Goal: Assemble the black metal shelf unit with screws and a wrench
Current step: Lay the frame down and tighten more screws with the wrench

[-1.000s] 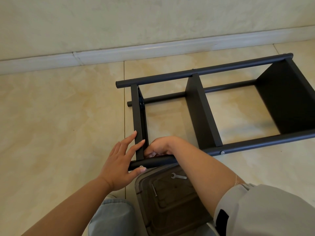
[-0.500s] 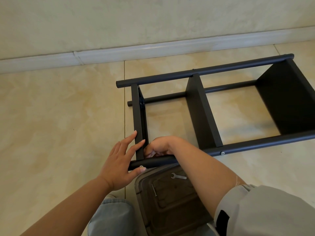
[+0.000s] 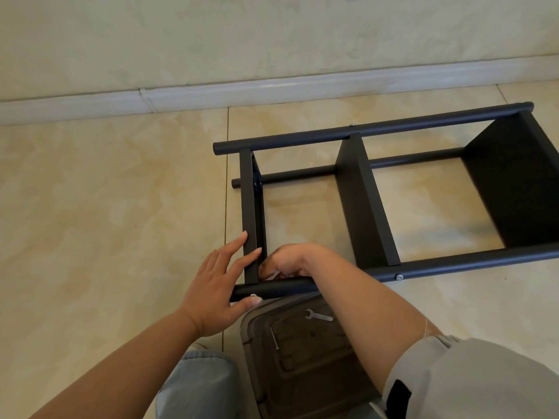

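Left hand (image 3: pixel 218 285) flat, fingers straight on shelf unit (image 3: pixel 357 192) at lower centre — right hand (image 3: pixel 286 260) curled behind tube, grip unclear, perhaps pinching something pale.

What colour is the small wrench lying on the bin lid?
Silver wrench, clearest in the head view.

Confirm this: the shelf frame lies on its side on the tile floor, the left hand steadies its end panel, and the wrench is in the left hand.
Wrong on the wrench. In the head view the wrench lies loose on the dark bin lid, not in the left hand. That hand's straight fingers rest on the end panel of the shelf frame, which lies sideways on the floor.
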{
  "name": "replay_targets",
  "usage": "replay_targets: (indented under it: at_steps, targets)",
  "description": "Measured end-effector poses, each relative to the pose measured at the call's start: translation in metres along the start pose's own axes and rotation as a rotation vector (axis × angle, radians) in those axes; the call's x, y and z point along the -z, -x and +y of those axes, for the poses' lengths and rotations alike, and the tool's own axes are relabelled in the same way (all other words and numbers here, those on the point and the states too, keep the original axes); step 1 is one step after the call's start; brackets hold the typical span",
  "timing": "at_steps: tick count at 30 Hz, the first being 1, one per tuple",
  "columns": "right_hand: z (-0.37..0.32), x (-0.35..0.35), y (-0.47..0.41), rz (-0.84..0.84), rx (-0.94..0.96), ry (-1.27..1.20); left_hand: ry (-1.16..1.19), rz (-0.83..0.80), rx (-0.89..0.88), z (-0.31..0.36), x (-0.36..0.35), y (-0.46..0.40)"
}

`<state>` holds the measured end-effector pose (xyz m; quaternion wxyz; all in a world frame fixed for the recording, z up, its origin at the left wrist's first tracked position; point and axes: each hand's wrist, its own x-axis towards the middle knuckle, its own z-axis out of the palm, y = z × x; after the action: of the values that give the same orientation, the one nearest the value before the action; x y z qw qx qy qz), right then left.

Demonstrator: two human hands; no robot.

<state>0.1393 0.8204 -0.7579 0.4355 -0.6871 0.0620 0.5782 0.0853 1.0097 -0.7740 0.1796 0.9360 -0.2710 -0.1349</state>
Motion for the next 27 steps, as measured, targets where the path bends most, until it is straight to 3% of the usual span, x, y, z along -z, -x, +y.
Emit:
replay_targets:
  at_steps: [27]
  targets:
    - [-0.0018,0.0025,-0.0025,0.016,0.033,0.165,-0.016,0.04,0.015,0.0025,-0.0005,0.0011]
